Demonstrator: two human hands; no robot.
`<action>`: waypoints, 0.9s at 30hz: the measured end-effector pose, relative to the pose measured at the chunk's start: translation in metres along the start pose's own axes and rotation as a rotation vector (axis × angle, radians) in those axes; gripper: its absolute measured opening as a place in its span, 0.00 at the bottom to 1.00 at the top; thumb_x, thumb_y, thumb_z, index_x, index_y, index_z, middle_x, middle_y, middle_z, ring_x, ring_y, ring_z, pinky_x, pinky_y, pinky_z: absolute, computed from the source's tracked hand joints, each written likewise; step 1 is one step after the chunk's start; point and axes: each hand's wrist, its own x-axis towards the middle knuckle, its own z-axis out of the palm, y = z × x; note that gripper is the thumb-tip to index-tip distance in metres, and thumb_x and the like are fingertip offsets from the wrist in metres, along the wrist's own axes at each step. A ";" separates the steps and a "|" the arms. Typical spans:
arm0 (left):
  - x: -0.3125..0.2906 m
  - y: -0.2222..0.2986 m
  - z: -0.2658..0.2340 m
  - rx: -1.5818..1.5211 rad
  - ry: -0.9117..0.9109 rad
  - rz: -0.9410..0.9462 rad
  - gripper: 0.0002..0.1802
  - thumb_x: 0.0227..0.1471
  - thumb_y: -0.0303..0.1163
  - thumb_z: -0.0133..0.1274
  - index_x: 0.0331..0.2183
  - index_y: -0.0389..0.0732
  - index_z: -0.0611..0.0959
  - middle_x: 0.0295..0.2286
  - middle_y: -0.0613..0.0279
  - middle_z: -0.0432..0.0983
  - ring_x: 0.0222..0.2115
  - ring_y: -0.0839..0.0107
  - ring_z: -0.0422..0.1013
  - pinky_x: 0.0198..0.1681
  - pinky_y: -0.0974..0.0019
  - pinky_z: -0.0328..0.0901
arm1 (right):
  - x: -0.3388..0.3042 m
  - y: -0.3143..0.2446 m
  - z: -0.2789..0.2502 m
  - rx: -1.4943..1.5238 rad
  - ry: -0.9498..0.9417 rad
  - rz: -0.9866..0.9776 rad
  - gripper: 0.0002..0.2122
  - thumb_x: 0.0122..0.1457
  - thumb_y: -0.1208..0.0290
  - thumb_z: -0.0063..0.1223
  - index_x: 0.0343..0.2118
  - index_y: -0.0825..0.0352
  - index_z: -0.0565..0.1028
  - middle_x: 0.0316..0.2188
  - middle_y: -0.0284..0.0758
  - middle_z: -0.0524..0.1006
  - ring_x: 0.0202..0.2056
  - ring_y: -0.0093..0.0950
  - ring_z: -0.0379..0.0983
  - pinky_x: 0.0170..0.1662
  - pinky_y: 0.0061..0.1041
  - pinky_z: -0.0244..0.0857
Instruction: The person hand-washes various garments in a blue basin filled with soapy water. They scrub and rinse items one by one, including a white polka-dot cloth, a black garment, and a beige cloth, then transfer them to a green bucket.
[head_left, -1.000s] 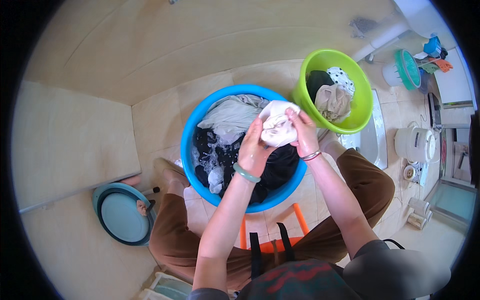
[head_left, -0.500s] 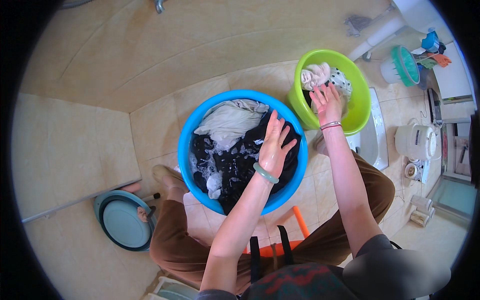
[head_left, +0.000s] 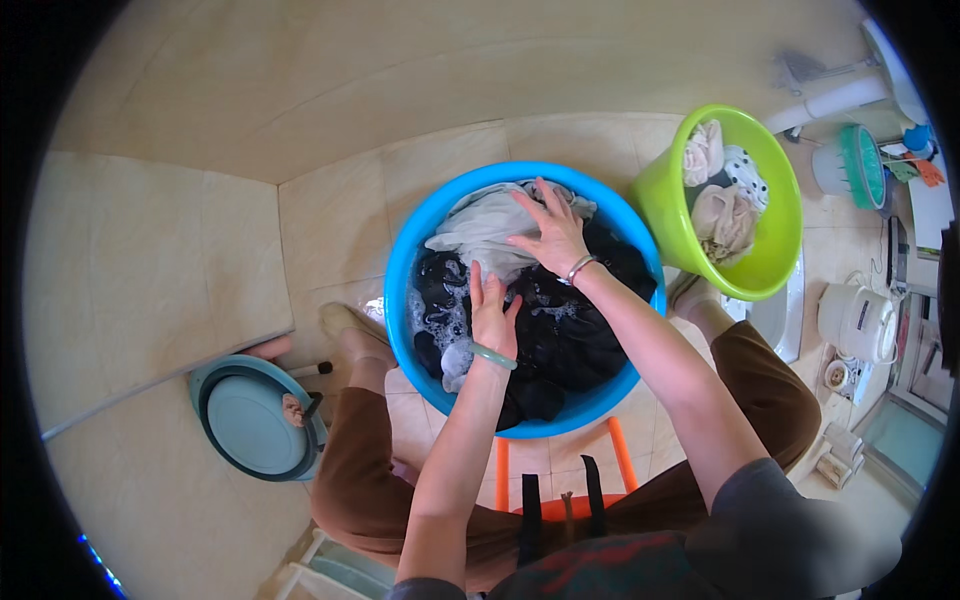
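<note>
A round blue basin (head_left: 404,290) on the floor between my feet holds wet laundry in soapy water. In it, a pale grey cloth (head_left: 478,225) lies at the far side, dark clothes (head_left: 580,335) fill the middle and right, and a small white cloth (head_left: 457,362) is near the left rim. My right hand (head_left: 552,235), fingers spread, is at the right part of the grey cloth. Lower and to the left, my left hand (head_left: 492,318) has its fingers stretched out over the dark clothes, next to the grey cloth. Neither hand grips anything; whether they touch the fabric is hard to tell.
A lime-green bucket (head_left: 668,190) with pale and polka-dotted clothes stands right of the basin. Folded grey-green basins (head_left: 250,437) lean at the left wall. An orange stool (head_left: 622,455) is beneath me. A white lidded container (head_left: 850,322) and a toothed bin (head_left: 838,165) stand farther right.
Both hands have come left, from over the green bucket and the basin's right side to the middle and far part of the basin. The view has shifted slightly.
</note>
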 end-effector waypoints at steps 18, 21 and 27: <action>0.111 -0.042 -0.065 0.845 -0.033 0.247 0.36 0.60 0.41 0.48 0.64 0.44 0.53 0.60 0.52 0.56 0.60 0.62 0.54 0.61 0.67 0.50 | 0.000 0.021 0.079 -0.184 -0.581 0.057 0.23 0.55 0.60 0.54 0.55 0.44 0.65 0.57 0.40 0.60 0.51 0.51 0.65 0.53 0.50 0.61; 0.126 -0.057 -0.062 0.576 -0.119 0.095 0.38 0.59 0.39 0.50 0.64 0.40 0.52 0.59 0.55 0.58 0.59 0.68 0.53 0.60 0.68 0.50 | 0.003 0.050 0.103 -0.272 -0.538 -0.031 0.22 0.57 0.56 0.48 0.56 0.44 0.65 0.59 0.41 0.61 0.54 0.49 0.63 0.56 0.48 0.59; 0.137 -0.032 -0.044 0.949 -0.156 0.022 0.27 0.58 0.41 0.49 0.55 0.39 0.69 0.52 0.54 0.69 0.53 0.63 0.63 0.56 0.65 0.57 | 0.015 0.105 0.141 -0.185 -0.475 -0.147 0.20 0.57 0.62 0.47 0.54 0.49 0.69 0.59 0.38 0.63 0.58 0.44 0.60 0.62 0.44 0.51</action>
